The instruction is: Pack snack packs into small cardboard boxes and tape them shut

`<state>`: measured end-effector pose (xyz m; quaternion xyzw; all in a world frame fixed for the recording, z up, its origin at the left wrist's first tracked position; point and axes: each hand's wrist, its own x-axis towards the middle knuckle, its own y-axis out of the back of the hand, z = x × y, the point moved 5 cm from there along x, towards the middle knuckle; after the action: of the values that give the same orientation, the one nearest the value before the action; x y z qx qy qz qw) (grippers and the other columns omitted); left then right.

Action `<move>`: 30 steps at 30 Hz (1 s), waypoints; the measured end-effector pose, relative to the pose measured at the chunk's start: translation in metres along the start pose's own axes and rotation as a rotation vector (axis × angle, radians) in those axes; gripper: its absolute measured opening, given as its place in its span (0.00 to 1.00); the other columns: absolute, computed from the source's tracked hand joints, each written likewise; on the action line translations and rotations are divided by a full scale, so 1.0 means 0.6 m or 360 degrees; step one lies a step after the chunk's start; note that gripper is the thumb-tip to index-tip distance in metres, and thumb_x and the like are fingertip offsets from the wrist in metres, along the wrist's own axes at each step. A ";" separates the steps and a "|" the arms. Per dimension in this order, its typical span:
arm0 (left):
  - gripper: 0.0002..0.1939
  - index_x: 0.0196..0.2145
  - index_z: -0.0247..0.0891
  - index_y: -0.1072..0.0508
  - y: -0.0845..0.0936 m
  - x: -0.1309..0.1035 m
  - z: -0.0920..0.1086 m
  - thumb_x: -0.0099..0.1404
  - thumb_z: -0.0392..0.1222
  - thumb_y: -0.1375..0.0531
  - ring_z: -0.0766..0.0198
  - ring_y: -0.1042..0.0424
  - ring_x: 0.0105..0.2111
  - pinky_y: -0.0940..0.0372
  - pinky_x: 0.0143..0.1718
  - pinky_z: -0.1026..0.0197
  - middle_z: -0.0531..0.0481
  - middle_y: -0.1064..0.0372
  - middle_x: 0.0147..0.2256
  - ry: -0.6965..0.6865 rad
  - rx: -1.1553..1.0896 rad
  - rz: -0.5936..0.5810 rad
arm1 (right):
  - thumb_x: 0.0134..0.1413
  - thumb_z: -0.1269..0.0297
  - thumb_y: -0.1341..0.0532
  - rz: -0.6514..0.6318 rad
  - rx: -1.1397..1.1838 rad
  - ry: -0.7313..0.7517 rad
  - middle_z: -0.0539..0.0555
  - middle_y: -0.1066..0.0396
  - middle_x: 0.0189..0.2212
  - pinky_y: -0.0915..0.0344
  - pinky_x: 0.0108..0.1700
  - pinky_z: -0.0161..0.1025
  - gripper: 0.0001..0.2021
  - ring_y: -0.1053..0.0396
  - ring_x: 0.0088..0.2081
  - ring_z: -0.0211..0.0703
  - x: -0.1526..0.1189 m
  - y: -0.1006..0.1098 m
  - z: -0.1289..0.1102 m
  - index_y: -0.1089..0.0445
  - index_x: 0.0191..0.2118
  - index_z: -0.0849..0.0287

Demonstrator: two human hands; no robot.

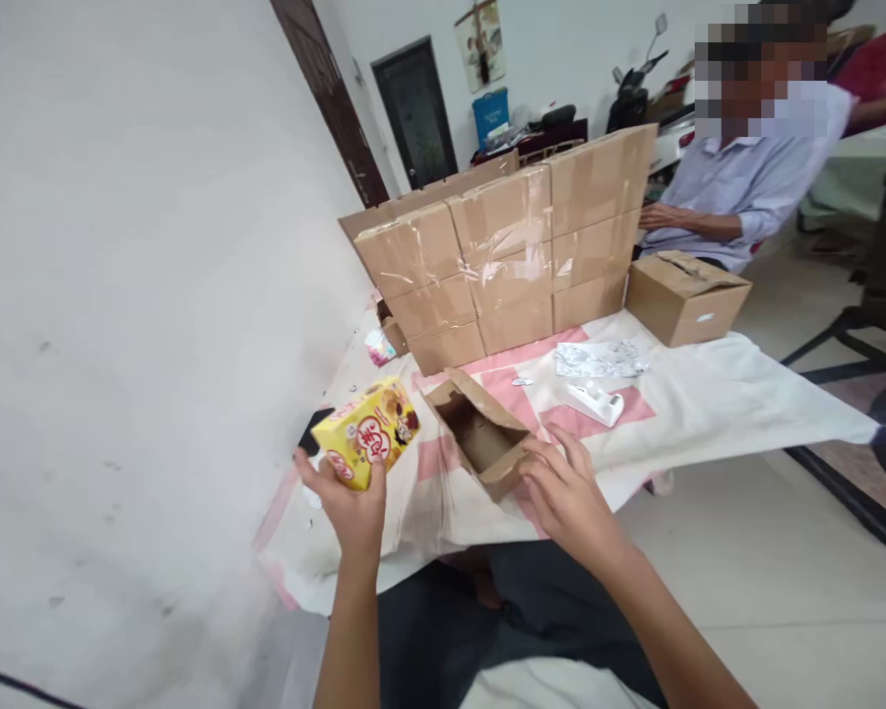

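My left hand (350, 507) is closed around a yellow snack box (373, 433) with red lettering and pictures on it, held above the left part of the table. To the right of it, an open cardboard box (513, 475) rests on the cloth, its inside showing and one flap raised at the back. The fingers of my right hand (565, 487) are bent over the near right edge of that cardboard box, gripping its rim. A white tape dispenser (595, 402) lies just beyond my right hand.
A tall wall of taped cardboard boxes (506, 266) stands across the table's far side. A closed carton (686, 295) sits at the right, near a seated person (753, 167). A silvery patterned sheet (601, 358) lies on the pink and white tablecloth (716, 414). A dark flat object (315, 431) is at the left.
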<state>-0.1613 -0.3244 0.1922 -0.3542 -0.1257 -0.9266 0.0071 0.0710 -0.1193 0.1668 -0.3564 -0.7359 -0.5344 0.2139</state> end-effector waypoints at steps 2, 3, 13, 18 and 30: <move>0.53 0.71 0.41 0.60 0.005 0.018 0.055 0.59 0.44 0.32 0.52 0.31 0.58 0.29 0.54 0.52 0.34 0.41 0.61 -0.0250 -0.0216 0.0155 | 0.64 0.75 0.45 -0.0098 0.0078 -0.0012 0.57 0.31 0.55 0.38 0.62 0.61 0.09 0.45 0.65 0.60 -0.004 0.008 0.001 0.31 0.42 0.56; 0.49 0.70 0.42 0.55 0.004 0.022 0.079 0.59 0.45 0.32 0.52 0.33 0.60 0.29 0.55 0.52 0.35 0.44 0.63 -0.0369 -0.0312 0.0189 | 0.64 0.74 0.45 -0.0105 0.0092 -0.0024 0.57 0.31 0.55 0.38 0.61 0.60 0.08 0.43 0.64 0.59 -0.006 0.014 0.001 0.30 0.43 0.55; 0.46 0.72 0.44 0.54 -0.029 -0.051 0.186 0.63 0.47 0.35 0.48 0.32 0.60 0.32 0.58 0.49 0.37 0.39 0.63 -0.1077 -0.0418 -0.0769 | 0.59 0.54 0.35 0.0123 0.0339 0.0177 0.61 0.45 0.65 0.45 0.67 0.63 0.36 0.49 0.68 0.63 0.076 0.137 -0.058 0.49 0.69 0.49; 0.38 0.72 0.54 0.65 -0.067 -0.005 0.118 0.71 0.53 0.51 0.50 0.36 0.62 0.32 0.55 0.47 0.43 0.48 0.69 -0.0653 -0.0770 -0.0948 | 0.51 0.52 0.30 0.0160 0.0818 -0.0157 0.57 0.34 0.50 0.29 0.52 0.51 0.26 0.31 0.52 0.55 0.123 0.135 -0.018 0.36 0.53 0.53; 0.12 0.40 0.40 0.22 -0.136 -0.068 0.047 0.64 0.33 0.44 0.53 0.33 0.46 0.35 0.48 0.54 0.44 0.28 0.42 -0.0908 0.0345 -0.0900 | 0.60 0.52 0.38 -0.0223 0.0547 -0.0733 0.63 0.27 0.51 0.30 0.45 0.43 0.24 0.26 0.50 0.54 0.164 0.010 -0.010 0.46 0.54 0.58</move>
<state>-0.1205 -0.2421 0.1669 -0.5455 -0.3117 -0.7382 -0.2456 0.0109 -0.0950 0.2409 -0.3751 -0.8677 -0.3205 0.0611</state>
